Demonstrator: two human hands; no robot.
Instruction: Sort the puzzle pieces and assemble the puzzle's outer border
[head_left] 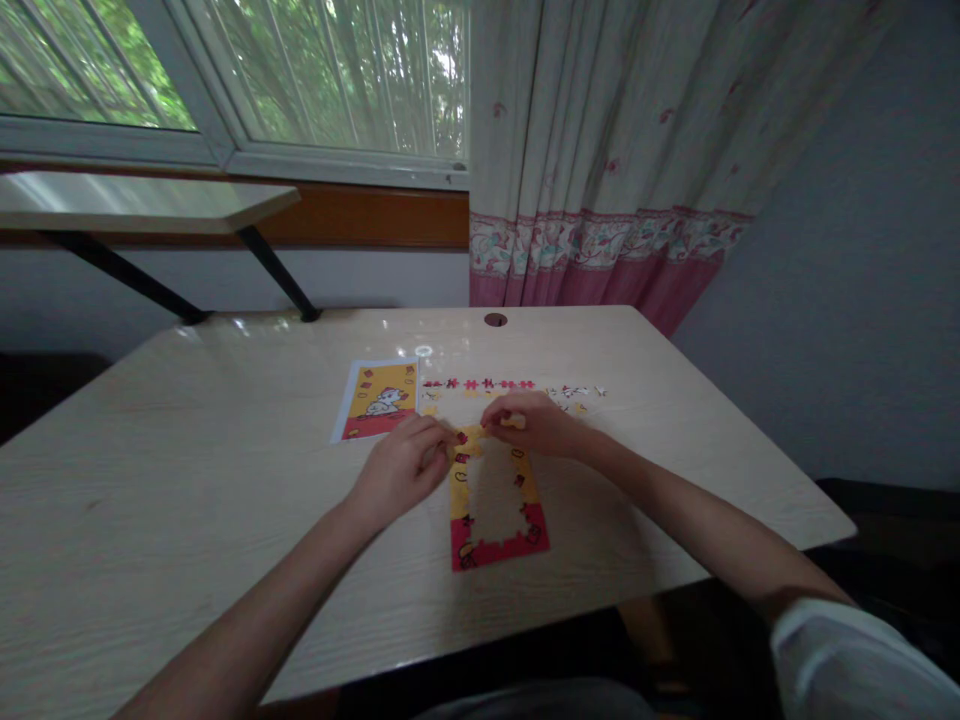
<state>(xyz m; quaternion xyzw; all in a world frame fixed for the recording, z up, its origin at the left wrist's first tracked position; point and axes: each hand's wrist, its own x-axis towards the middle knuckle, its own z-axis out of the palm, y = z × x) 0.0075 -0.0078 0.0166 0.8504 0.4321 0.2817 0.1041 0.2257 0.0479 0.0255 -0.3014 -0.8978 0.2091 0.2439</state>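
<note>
A jigsaw puzzle border lies on the table as a frame with a bare middle, red at the near end and yellow along the sides. My left hand is at its far left corner, fingers pressed together at the edge of the yellow pieces. My right hand curls over the far edge with thumb and finger pinched at a yellow puzzle piece. What the left fingertips grip is too small to make out. Beyond the hands, loose red puzzle pieces lie in a row, with yellow ones nearer.
A picture card with a white animal on yellow and red lies left of the pieces. White loose pieces lie to the right. The wooden table has a cable hole and a raised shelf at the back left.
</note>
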